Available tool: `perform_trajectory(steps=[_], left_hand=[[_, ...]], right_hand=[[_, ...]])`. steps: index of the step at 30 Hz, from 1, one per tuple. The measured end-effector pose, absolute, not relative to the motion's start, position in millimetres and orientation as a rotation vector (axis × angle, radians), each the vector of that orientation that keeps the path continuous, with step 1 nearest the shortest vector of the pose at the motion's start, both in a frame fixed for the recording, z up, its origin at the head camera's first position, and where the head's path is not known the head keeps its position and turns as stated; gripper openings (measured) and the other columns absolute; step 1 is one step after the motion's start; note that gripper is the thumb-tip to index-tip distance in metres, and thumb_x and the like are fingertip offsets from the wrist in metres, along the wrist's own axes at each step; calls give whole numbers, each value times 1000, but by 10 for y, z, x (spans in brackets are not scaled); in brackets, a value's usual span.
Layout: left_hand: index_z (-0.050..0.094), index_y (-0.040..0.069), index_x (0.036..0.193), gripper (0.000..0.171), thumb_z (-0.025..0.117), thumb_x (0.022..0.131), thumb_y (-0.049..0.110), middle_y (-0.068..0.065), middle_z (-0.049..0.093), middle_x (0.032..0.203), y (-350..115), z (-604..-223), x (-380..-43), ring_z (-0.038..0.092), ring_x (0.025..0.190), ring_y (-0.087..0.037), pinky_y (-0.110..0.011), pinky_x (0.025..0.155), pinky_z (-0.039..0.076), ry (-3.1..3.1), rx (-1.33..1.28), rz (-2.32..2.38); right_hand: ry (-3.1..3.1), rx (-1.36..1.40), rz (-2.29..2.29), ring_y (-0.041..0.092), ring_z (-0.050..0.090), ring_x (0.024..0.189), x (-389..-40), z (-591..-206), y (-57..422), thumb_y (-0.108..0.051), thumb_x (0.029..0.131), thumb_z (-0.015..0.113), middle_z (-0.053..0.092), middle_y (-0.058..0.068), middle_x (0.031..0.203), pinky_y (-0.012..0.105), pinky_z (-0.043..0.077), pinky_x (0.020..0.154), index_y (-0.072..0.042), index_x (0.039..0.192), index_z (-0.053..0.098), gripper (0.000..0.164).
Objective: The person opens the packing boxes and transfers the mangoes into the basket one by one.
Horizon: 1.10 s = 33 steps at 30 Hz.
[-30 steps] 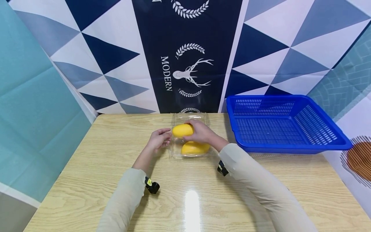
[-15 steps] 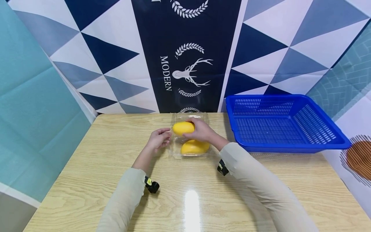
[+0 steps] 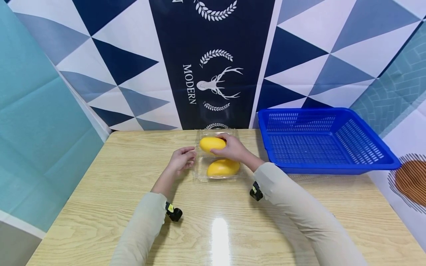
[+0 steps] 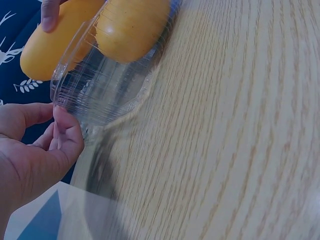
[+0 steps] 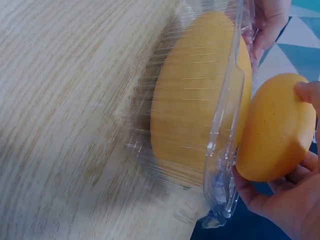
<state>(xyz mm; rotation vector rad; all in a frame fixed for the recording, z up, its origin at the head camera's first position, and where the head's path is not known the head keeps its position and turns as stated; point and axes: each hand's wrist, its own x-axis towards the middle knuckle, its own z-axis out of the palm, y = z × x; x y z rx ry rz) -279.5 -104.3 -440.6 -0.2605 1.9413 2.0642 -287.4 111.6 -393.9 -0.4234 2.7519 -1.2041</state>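
one yellow fruit [image 3: 211, 145] is held in the right-hand grip [image 3: 234, 149] over the clear plastic box [image 4: 107, 92], whose edge the left-hand grip [image 3: 181, 159] pinches; a second yellow fruit [image 3: 223, 168] lies inside the box on the desk [image 3: 196, 221], with a blue basket [image 3: 332, 170] to the right

The head view looks forward and down from well above the desk [image 3: 106, 221]. Each wrist view, rolled sideways, looks from close by, the left past the left hand [image 4: 37, 155], the right past the right hand [image 5: 295, 200]; all share the clear container [image 4: 112, 95].
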Motion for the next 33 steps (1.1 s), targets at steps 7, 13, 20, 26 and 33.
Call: perform_trajectory(steps=[7,13,20,26,33], left_hand=[[50,2,131,41,57,91,6,-9,55,102,-1043,-4420,-2806,55,72,-10,-14,55,48,1932,-265,2073],[47,1,134,44,57,91,6,-9,54,103,-1042,-4406,-2806,54,71,-9,-13,55,47,1916,-244,2075],[48,1,132,41,56,92,5,-10,54,101,-1030,-4407,-2802,54,70,-9,-13,55,48,1924,-245,2076],[47,-1,133,42,55,92,5,-11,55,101,-1032,-4417,-2795,54,68,-8,-14,55,48,1929,-245,2076],[47,-1,133,42,54,93,5,-10,55,101,-1043,-4425,-2795,54,70,-9,-14,55,48,1931,-242,2079]], right_hand=[[2748,-352,-1206,25,55,101,-2866,-3912,1120,-39,78,73,57,10,124,37,47,95,-8,132,48,67],[2739,-308,-1216,25,54,103,-2866,-3904,1122,-40,78,73,57,11,124,37,47,96,-8,132,48,67],[2738,-250,-1238,25,55,102,-2832,-3863,1108,-41,79,72,57,11,125,37,48,95,-7,132,49,67],[2717,-208,-1258,25,55,103,-2830,-3847,1104,-43,79,72,57,10,125,37,48,95,-7,131,50,68],[2667,-130,-1271,25,53,102,-2814,-3799,1124,-47,79,70,55,9,124,37,48,95,-9,132,49,68]])
